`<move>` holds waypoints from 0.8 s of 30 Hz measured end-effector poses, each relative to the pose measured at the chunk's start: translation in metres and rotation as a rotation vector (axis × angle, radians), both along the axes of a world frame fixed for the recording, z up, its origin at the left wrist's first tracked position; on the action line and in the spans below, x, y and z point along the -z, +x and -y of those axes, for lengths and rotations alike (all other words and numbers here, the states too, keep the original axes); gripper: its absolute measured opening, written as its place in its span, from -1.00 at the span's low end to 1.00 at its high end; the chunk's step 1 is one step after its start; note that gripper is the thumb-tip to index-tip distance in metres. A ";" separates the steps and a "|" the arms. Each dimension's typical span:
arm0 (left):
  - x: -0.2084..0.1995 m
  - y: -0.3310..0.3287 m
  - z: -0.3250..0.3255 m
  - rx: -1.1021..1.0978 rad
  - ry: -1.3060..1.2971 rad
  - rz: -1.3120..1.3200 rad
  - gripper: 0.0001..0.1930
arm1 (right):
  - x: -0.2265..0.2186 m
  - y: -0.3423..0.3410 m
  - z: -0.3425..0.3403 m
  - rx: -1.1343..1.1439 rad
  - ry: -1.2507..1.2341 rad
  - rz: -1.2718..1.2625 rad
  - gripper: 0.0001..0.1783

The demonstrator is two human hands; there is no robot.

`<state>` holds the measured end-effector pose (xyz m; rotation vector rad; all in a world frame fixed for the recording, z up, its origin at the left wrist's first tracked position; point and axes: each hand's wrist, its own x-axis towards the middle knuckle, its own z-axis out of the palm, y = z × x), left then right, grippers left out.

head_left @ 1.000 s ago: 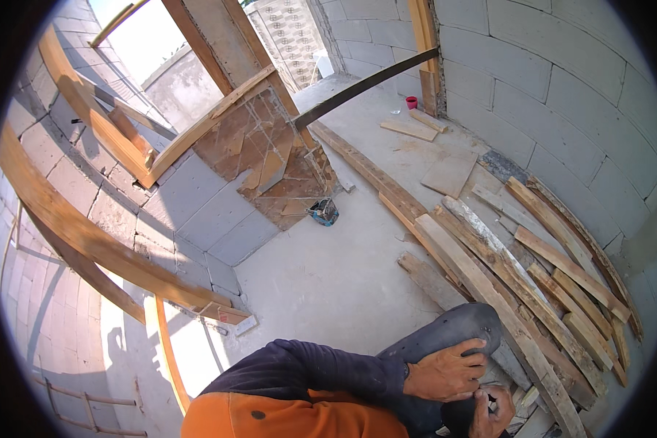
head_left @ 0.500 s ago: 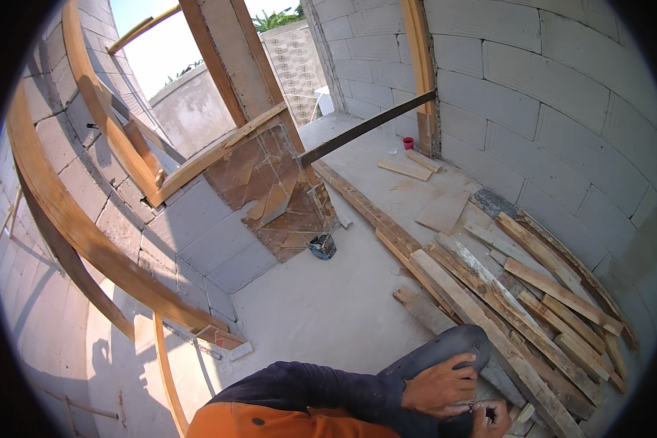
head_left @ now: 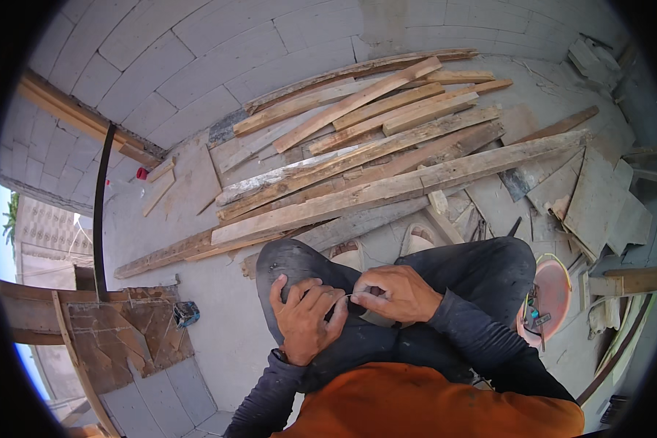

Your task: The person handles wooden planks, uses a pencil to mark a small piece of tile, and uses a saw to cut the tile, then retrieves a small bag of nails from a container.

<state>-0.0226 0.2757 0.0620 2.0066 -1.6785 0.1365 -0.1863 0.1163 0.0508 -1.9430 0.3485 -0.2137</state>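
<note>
Both hands meet over my lap, fingertips almost touching. My left hand has its thumb and fingers curled together at the tips, the other fingers bent. My right hand pinches thumb against forefinger. Between the two pinches shows a thin dark strand, too small to name for certain. My knees in dark trousers are bent below and beside the hands. Sandalled feet show just beyond them.
A pile of wooden planks and beams lies ahead of my feet. To the right stand a pink bucket with tools inside and stacked boards. At left are a dark upright bar, a small blue container and a red cup.
My view has swung to the right and down, so the planks are now ahead and the bucket has come into sight. The hands remain together over my lap.
</note>
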 end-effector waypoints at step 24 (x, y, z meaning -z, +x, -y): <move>-0.010 -0.019 0.004 0.014 0.163 0.050 -0.90 | 0.041 -0.019 -0.007 0.079 0.278 0.052 -0.77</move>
